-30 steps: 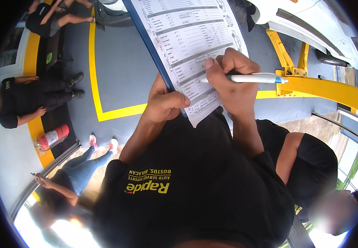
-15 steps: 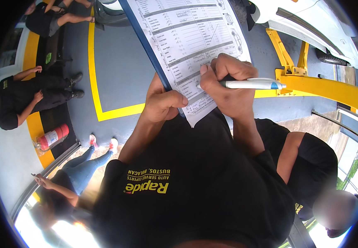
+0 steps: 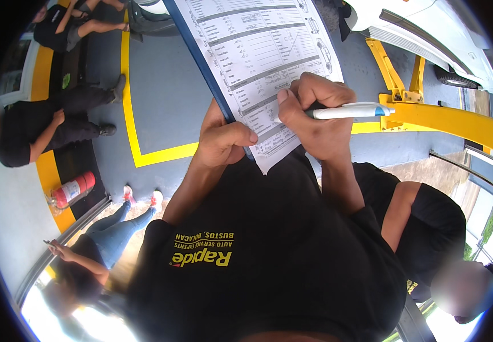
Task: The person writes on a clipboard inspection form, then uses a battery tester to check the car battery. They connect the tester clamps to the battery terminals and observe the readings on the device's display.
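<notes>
While left hand (image 3: pixel 222 139) is clamping clipboard (image 3: pixel 198 57) and form (image 3: pixel 261 60), right hand (image 3: pixel 323 119) is pinching pen (image 3: pixel 352 112); grey floor (image 3: pixel 164 85) showing below.

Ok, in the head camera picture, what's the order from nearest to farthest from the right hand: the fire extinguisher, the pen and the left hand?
1. White pen: held in the right hand.
2. Left hand: to the left, holding the clipboard.
3. Red fire extinguisher: away on the far left.
</notes>
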The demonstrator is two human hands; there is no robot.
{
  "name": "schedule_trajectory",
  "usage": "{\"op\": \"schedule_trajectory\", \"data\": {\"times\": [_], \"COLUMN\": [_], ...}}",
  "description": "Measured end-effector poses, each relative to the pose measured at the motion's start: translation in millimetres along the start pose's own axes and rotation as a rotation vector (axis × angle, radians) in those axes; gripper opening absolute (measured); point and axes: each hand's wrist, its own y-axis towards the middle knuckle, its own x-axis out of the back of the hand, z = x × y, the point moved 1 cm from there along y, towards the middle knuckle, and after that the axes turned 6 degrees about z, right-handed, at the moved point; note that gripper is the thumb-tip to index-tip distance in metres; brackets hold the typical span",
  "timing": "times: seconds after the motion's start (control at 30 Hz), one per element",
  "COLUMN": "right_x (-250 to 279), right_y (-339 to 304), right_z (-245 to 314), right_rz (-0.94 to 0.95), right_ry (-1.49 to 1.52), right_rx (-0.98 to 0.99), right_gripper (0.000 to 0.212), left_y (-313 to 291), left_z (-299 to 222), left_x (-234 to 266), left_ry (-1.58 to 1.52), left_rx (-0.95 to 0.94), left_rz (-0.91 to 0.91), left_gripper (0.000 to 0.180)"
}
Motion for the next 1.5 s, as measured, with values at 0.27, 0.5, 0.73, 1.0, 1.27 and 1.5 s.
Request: {"op": "schedule_trajectory", "data": {"times": [0.27, 0.5, 0.73, 1.0, 1.27, 1.5], "right_x": [-14, 43, 151, 111, 79, 58], "right_y": [-11, -6, -3, -3, 7, 14], "right_z": [7, -24, -64, -36, -54, -70], "right_rz": [-0.015, -0.302, -0.698, -0.401, -0.466, -0.415], "right_ry": [-0.074, 0.69, -0.155, 0.012, -0.238, -0.035], "right_rx": [0.015, -0.077, -0.278, -0.431, -0.273, -0.245], "right_gripper": [0.042, 0.019, 0.038, 0.051, 0.044, 0.038], "left_y": [-13, -11, 5, 6, 0, 11], "left_z": [-6, 0, 8, 7, -10, -28], "left_x": [0, 12, 28, 47, 41, 19], "left_ry": [0.039, -0.031, -0.001, 0.09, 0.14, 0.38], "left_rx": [-0.002, 0.033, -0.029, -0.011, 0.158, 0.152], "left_rz": [-0.006, -0.115, -0.067, 0.088, -0.164, -0.456], "left_gripper": [0.093, 0.094, 0.099, 0.101, 0.093, 0.05]}}
